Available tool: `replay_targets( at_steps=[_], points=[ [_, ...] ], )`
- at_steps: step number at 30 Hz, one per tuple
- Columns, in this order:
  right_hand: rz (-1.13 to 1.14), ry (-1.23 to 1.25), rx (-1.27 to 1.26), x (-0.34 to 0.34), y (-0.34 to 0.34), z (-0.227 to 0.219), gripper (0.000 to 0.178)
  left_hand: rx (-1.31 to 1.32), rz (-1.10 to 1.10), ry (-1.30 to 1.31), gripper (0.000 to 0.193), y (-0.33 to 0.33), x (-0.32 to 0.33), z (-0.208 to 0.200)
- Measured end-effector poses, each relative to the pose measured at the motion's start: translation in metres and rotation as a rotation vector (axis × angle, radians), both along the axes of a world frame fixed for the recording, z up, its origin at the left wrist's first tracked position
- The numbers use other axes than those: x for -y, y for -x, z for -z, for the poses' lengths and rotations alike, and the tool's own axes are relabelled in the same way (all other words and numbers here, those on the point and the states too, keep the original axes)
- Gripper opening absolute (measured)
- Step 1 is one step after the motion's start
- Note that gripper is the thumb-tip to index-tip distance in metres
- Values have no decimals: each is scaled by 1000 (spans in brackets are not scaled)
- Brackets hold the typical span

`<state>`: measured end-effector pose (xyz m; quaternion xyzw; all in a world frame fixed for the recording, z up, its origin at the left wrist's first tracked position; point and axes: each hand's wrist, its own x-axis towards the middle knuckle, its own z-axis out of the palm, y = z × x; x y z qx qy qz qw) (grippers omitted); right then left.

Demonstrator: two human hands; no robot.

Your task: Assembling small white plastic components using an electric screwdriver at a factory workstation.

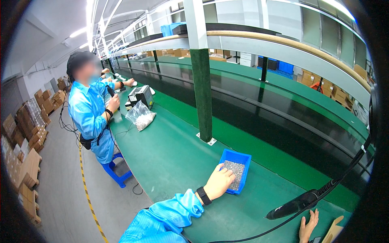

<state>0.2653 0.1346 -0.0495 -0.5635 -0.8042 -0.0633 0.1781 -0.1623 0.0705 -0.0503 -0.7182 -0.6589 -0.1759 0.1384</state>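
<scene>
My left hand (220,182), with a dark band at the wrist, reaches over the near left rim of a blue plastic bin (248,158). Its fingers are bent and drawn together above a heap of small grey metal parts (235,166), too small to name. Whatever the fingertips pinch is hidden. My right hand (308,225) lies by the lower right edge of the view, fingers stretched out and nothing visible in them. Just above it hangs a black electric screwdriver (293,204) on a coiled cable, apart from the hand.
A green workbench (174,158) runs away to the far left, with a green post (201,93) behind the bin. Farther along are a clear bag of small parts (142,117), a dark box-shaped device (142,96) and a co-worker (87,109). Brown cardboard (333,231) lies beside my right hand.
</scene>
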Motion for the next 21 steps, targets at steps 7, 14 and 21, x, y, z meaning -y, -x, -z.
replay_targets(
  at_steps=[7, 14, 21],
  points=[
    [25, 29, -6, 0, 2, -1, 40, -33, -6, -7, 4, 0, -2, 1],
    [16, 7, 8, -3, -2, 5, 39, -26, -8, -15, 4, 0, -2, -1],
    [45, 16, 39, -2, -4, 7, 39, -37, -5, -22, 4, 0, -1, 0]
  ],
)
